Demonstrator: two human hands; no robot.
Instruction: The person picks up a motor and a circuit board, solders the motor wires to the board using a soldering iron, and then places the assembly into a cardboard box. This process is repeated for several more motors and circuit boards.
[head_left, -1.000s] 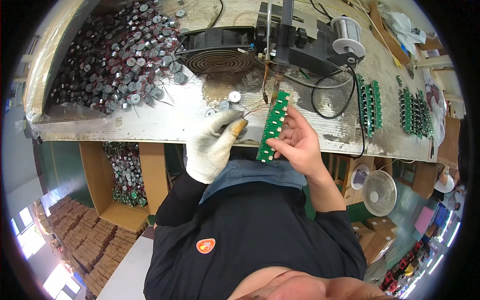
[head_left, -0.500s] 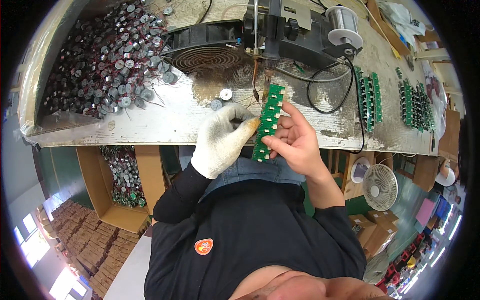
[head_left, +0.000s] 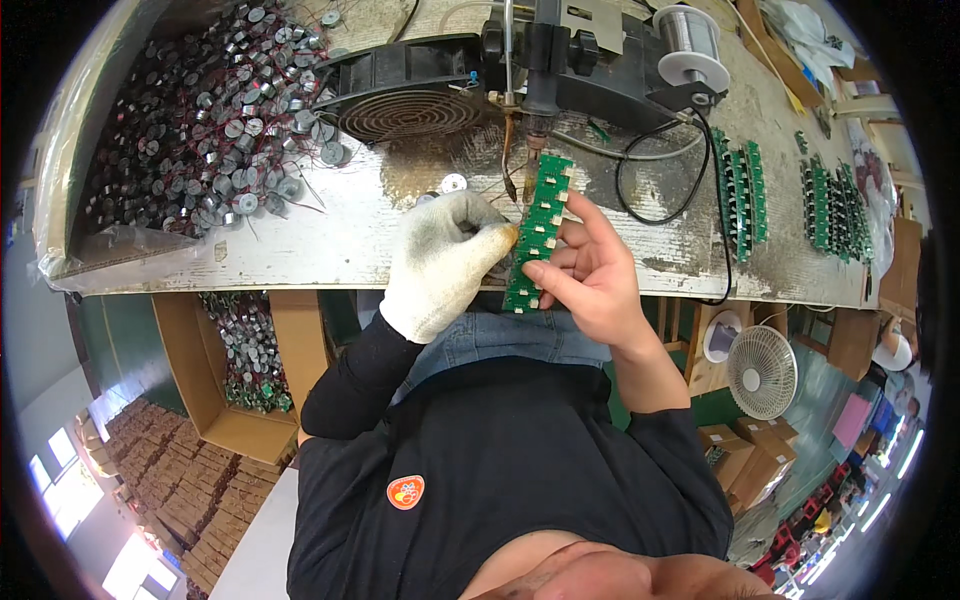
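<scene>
Lighting: bright, even and diffuse over the tabletop (head_left: pixel 300 240); shadows soft and short. Mild glare on the pale worn surface and on the metal spool (head_left: pixel 690 35). Windows (head_left: pixel 60 490) at lower left blown out to white. Focus: sharp at centre; the gloved and bare hands read crisply. Distortion: strong fisheye, straight edges bowed, detail smeared toward the black circular rim.
</scene>
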